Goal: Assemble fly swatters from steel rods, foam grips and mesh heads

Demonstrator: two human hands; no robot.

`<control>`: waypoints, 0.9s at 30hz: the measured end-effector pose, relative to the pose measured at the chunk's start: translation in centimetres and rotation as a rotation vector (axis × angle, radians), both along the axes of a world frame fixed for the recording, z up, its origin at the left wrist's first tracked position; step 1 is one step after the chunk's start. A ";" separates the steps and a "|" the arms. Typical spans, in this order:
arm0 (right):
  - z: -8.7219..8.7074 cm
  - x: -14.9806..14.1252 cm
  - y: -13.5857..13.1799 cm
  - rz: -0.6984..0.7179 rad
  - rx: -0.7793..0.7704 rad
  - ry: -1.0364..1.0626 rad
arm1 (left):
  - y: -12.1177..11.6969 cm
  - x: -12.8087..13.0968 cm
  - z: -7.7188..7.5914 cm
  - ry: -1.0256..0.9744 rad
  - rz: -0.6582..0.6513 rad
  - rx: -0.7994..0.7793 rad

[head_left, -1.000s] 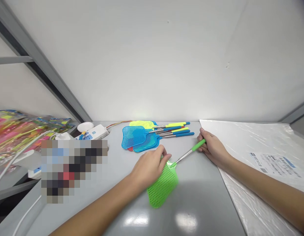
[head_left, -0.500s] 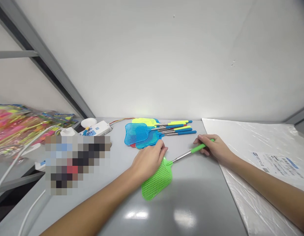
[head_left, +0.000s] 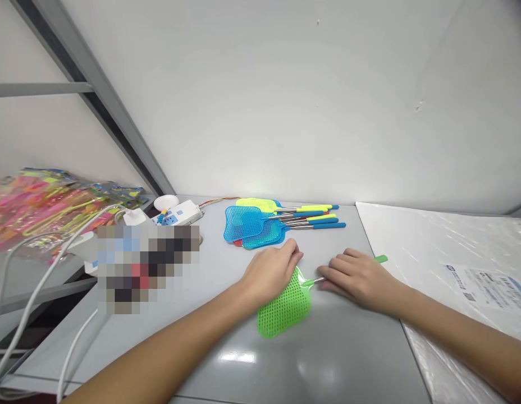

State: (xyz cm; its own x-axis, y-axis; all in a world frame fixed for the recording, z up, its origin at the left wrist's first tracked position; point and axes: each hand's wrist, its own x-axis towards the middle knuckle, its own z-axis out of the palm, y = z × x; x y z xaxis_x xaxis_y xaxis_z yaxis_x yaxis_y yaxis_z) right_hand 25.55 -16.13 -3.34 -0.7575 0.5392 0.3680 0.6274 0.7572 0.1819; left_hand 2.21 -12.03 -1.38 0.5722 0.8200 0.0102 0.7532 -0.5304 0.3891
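A green fly swatter (head_left: pixel 286 306) lies on the grey table (head_left: pixel 353 348), mesh head toward me. My left hand (head_left: pixel 271 272) rests on the far edge of the head, fingers curled down onto it. My right hand (head_left: pixel 357 278) covers the shaft and grip, fingers closed round them and reaching to the joint at the head. Only the green end of the handle (head_left: pixel 381 258) sticks out behind that hand. The two hands are close together, a short stub of metal shaft between them.
A pile of blue and yellow fly swatters (head_left: pixel 254 225) lies behind the hands. A white power strip (head_left: pixel 180 213) and cables (head_left: pixel 45 264) are at the left, with colourful packaged goods (head_left: pixel 41 202) beyond. A stack of clear plastic bags (head_left: pixel 454 252) covers the right side.
My right hand has slid left along the swatter toward the head, and the visible metal shaft has become much shorter. My left hand stays on the head.
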 end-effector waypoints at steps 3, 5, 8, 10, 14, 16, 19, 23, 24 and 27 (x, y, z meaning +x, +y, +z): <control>-0.3 -0.2 -0.2 0.002 0.003 -0.012 | -0.7 0.3 0.4 -0.025 -0.050 0.008; -0.4 0.0 -0.2 0.006 -0.002 -0.003 | -1.3 0.5 0.7 -0.040 -0.128 0.057; -0.4 0.2 -0.2 -0.003 -0.004 0.016 | -2.0 0.7 1.0 0.002 -0.222 0.169; -0.4 0.2 -0.2 -0.037 0.001 0.014 | -2.4 0.7 1.2 0.062 -0.240 0.210; -0.5 0.2 -0.3 -0.105 0.035 -0.026 | -2.7 0.6 1.3 0.119 -0.260 0.223; -0.6 0.3 -0.3 -0.127 0.037 -0.033 | -2.7 0.6 1.2 0.108 -0.265 0.214; -0.8 0.4 -0.4 -0.114 0.018 -0.019 | -2.6 0.6 0.8 0.063 -0.271 0.177; -0.7 0.5 -0.5 -0.020 0.028 -0.010 | -2.2 0.6 0.7 -0.015 -0.288 0.089; -0.5 0.5 -0.5 0.002 0.040 -0.007 | -2.2 0.5 0.9 -0.030 -0.292 0.065; 0.0 0.4 -0.8 0.057 0.094 0.021 | -2.2 0.2 2.0 -0.064 -0.293 -0.031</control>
State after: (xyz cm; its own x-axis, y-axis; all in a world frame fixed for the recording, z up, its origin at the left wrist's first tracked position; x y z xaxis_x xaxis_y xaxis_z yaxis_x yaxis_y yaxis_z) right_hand 25.99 -16.96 -3.31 -0.7773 0.4579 0.4314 0.5884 0.7717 0.2412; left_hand 2.38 -14.26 0.66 0.7834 0.6207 0.0320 0.5431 -0.7087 0.4503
